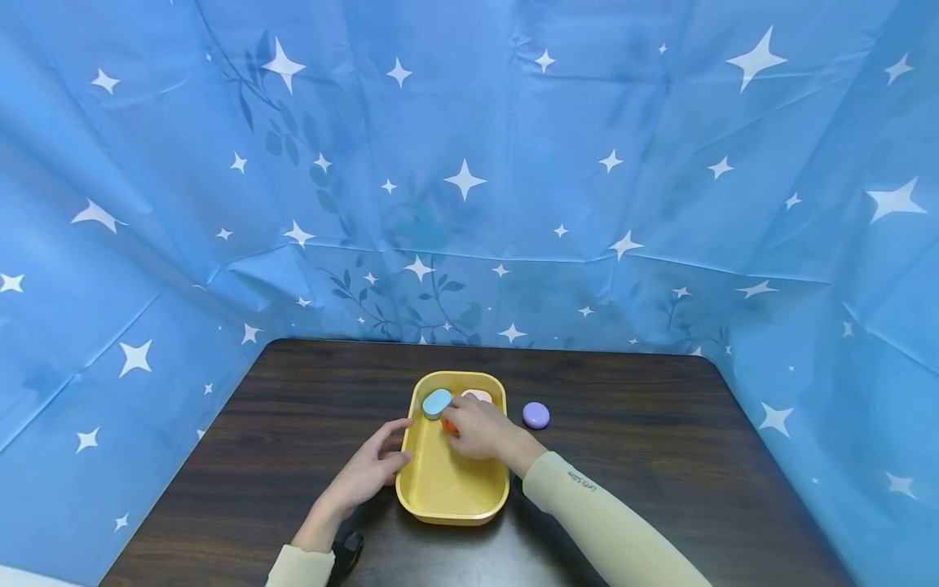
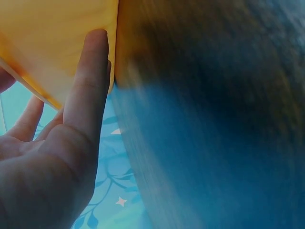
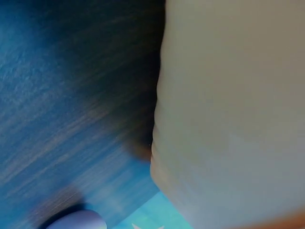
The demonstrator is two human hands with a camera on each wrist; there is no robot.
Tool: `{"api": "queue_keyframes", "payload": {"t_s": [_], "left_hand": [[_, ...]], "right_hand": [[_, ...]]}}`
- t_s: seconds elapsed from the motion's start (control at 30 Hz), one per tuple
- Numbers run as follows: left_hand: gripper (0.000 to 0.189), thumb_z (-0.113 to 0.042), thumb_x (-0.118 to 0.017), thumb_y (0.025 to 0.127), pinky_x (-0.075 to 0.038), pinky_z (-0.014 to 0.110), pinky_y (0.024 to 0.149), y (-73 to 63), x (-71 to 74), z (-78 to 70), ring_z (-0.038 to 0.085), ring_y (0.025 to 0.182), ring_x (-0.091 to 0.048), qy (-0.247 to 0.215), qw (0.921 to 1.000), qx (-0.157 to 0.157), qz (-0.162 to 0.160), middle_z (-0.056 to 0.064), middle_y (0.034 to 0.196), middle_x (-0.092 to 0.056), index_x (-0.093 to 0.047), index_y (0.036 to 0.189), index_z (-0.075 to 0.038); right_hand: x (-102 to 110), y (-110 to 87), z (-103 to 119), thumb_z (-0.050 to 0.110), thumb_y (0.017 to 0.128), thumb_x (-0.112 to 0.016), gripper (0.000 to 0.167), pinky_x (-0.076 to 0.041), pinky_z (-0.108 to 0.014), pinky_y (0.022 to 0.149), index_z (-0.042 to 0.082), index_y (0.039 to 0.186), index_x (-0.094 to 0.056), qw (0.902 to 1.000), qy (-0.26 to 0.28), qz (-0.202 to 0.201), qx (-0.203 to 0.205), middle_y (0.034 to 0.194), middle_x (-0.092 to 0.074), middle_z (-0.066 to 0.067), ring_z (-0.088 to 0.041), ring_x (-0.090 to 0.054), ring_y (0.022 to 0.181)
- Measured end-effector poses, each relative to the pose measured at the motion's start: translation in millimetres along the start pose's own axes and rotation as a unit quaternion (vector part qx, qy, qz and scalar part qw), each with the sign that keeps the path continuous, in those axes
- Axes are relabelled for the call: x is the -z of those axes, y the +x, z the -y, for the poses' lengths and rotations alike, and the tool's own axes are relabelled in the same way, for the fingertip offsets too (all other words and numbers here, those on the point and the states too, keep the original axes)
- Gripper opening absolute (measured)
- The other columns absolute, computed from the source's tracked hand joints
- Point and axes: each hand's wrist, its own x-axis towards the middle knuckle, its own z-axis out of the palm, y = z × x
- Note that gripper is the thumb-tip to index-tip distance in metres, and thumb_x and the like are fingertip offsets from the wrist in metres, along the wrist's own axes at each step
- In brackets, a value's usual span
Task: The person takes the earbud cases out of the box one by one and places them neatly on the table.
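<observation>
A yellow tray (image 1: 452, 489) stands on the dark wooden table. My right hand (image 1: 478, 425) reaches into it from the right and pinches an orange rounded piece (image 1: 450, 426), mostly hidden under the fingers. Beside those fingers, a light blue oval piece (image 1: 437, 403) lies in the tray's far left part; a pale pink piece (image 1: 478, 395) is partly covered behind the hand. My left hand (image 1: 369, 470) touches the tray's left side with extended fingers. In the left wrist view, a straight finger (image 2: 90, 81) lies along the yellow wall (image 2: 52, 43). The right wrist view shows mostly sleeve (image 3: 228, 114).
Right of the tray, a purple round piece (image 1: 535, 416) rests on the table (image 1: 623, 456); its edge (image 3: 78, 220) also shows low in the right wrist view. A black band (image 1: 348, 550) is at the left wrist. A blue star-patterned cloth (image 1: 469, 220) hangs behind the table.
</observation>
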Motion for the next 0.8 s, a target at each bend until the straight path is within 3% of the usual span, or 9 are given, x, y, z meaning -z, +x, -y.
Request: {"api": "queue_keyframes", "payload": {"t_s": [0.3, 0.57, 0.8], "left_hand": [[0.056, -0.012, -0.055, 0.104, -0.058, 0.047, 0.087, -0.4, 0.8, -0.5, 0.038, 0.123, -0.059, 0.007, 1.0000, 0.003, -0.001, 0.029, 0.148, -0.044, -0.033, 0.156, -0.008], [0.056, -0.011, -0.054, 0.104, -0.058, 0.047, 0.088, -1.0, 0.2, 0.0, 0.038, 0.124, -0.059, 0.003, 1.0000, 0.003, 0.002, 0.030, 0.148, -0.044, -0.033, 0.156, -0.008], [0.056, -0.011, -0.055, 0.104, -0.058, 0.046, 0.087, 0.7, 0.5, 1.7, 0.038, 0.123, -0.060, 0.002, 1.0000, 0.000, 0.000, 0.029, 0.147, -0.045, -0.034, 0.155, -0.008]], "right_hand": [[-0.6, 0.1, 2.3, 0.024, 0.092, -0.071, 0.019, -0.049, -0.033, 0.085, 0.018, 0.110, -0.070, 0.9999, -0.004, 0.013, -0.006, 0.114, -0.061, -0.001, -0.019, -0.051, 0.098], [-2.6, 0.7, 3.4, 0.024, 0.091, -0.072, 0.020, -0.047, -0.029, 0.075, 0.019, 0.110, -0.070, 0.9998, 0.003, 0.020, -0.003, 0.109, -0.056, 0.002, -0.017, -0.048, 0.094], [-4.8, 2.1, 4.5, 0.024, 0.088, -0.075, 0.021, -0.047, -0.028, 0.074, 0.020, 0.108, -0.072, 0.9998, 0.001, 0.018, 0.004, 0.104, -0.053, 0.004, -0.016, -0.046, 0.093]]}}
